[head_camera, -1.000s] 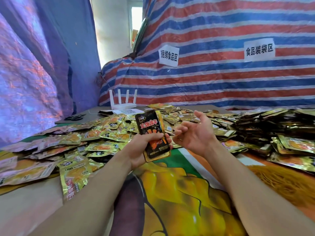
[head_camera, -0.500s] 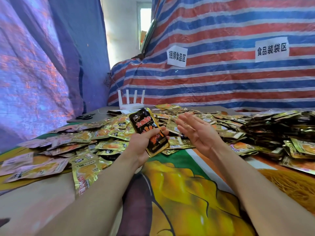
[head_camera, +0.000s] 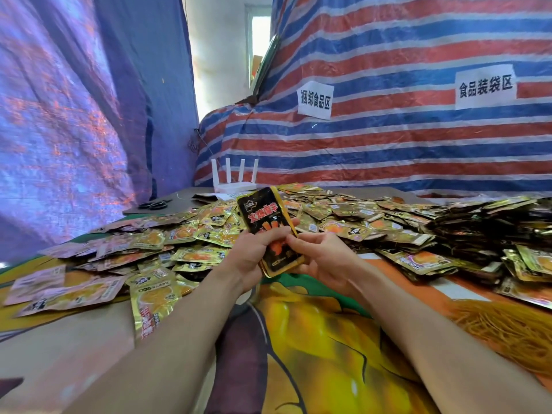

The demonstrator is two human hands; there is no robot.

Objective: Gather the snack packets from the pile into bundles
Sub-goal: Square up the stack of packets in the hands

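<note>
You are squaring a small stack of packets (head_camera: 270,231), your left hand (head_camera: 249,255) gripping it and your right hand (head_camera: 324,259) pinching its edge; next, reach into the pile (head_camera: 343,218) for more.

My left hand (head_camera: 252,256) grips the black packet (head_camera: 263,216) from its left side, thumb across its front. My right hand (head_camera: 327,262) pinches its right edge. Both forearms reach forward below it.

Left hand (head_camera: 248,259) & right hand (head_camera: 327,262) both bare; forearms (head_camera: 167,339) bare too, as far as seen.
</note>
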